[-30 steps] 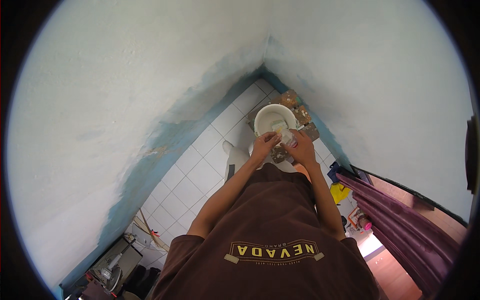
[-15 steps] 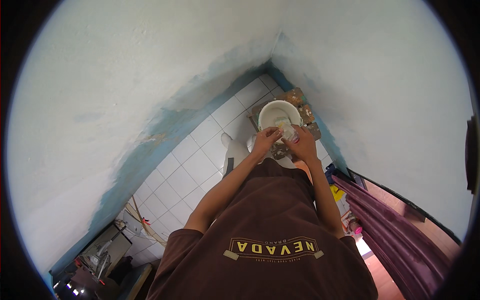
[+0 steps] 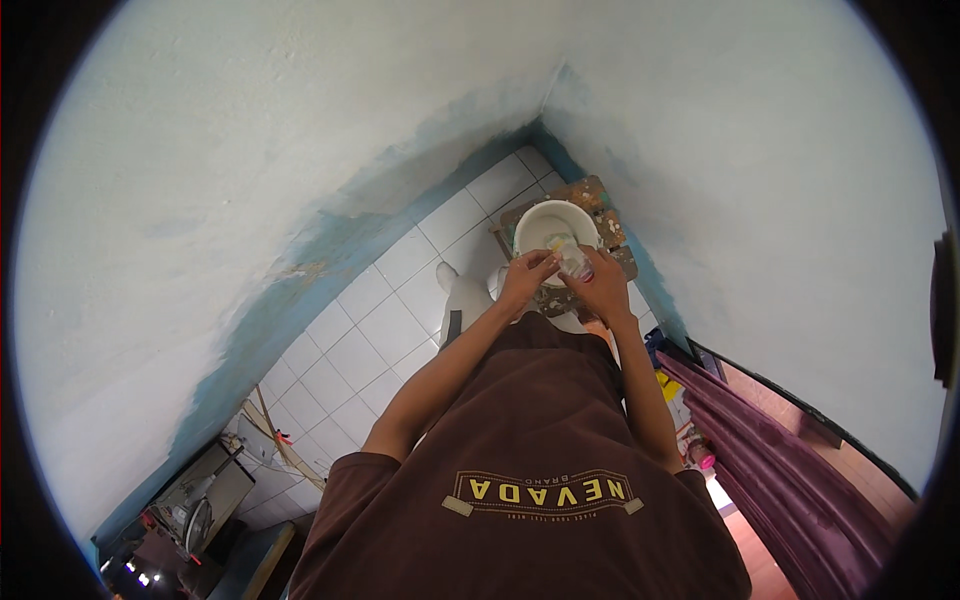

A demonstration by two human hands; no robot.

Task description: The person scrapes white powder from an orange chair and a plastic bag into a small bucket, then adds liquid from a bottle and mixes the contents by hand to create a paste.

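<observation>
Over the near rim of a white bucket (image 3: 527,232), both of my hands come together. My right hand (image 3: 604,285) is closed around a clear plastic container (image 3: 575,262) with a pinkish patch at its near end; its exact kind is hard to make out. A small yellowish bit shows at its far end. My left hand (image 3: 527,276) is closed in a pinch against the container's left side, and what lies between its fingertips is too small to name. Pale material shows inside the bucket, partly hidden by the container and my fingers.
The bucket stands on a paint-spattered wooden stool (image 3: 608,222) in a wall corner. White floor tiles (image 3: 365,330) lie to the left. Whitish walls with blue lower bands rise on both sides. A purple curtain (image 3: 770,450) hangs at right; a fan (image 3: 197,522) stands lower left.
The view has shifted slightly. Both hands stay over the bucket's near rim, still at the clear plastic container, with only small finger movement.
</observation>
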